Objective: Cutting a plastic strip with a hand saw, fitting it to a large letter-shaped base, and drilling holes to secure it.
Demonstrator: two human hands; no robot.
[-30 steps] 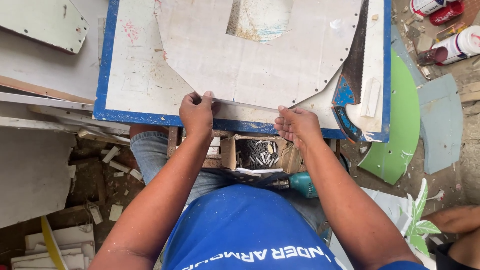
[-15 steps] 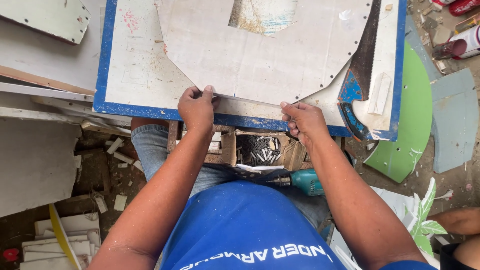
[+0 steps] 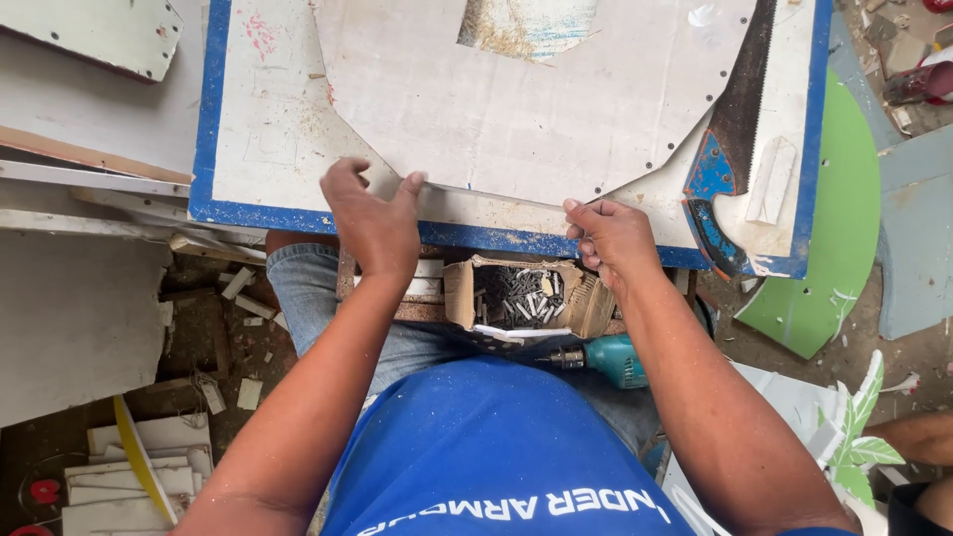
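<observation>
The pale cut panel (image 3: 516, 109) lies flat on the blue-edged board (image 3: 253, 149), at twelve o'clock from the person's chest, its near straight edge just inside the board's near rim. The step in hand looks like squaring that edge up. The left hand (image 3: 372, 223) is spread wide, thumb and fingers apart, gripping nothing, one fingertip at the panel's near-left corner. The right hand (image 3: 615, 238) sits at the near-right end of the edge with its fingers curled tight — whether they pinch the panel or only press against the board's rim I cannot tell. A handsaw (image 3: 740, 129) lies on the board at two o'clock; an open box of screws (image 3: 526, 293) and a teal drill (image 3: 611, 359) rest at six o'clock, below the hands. By my judgement the next move calls for both hands steadying the panel evenly — a one-sided push would skew it.
</observation>
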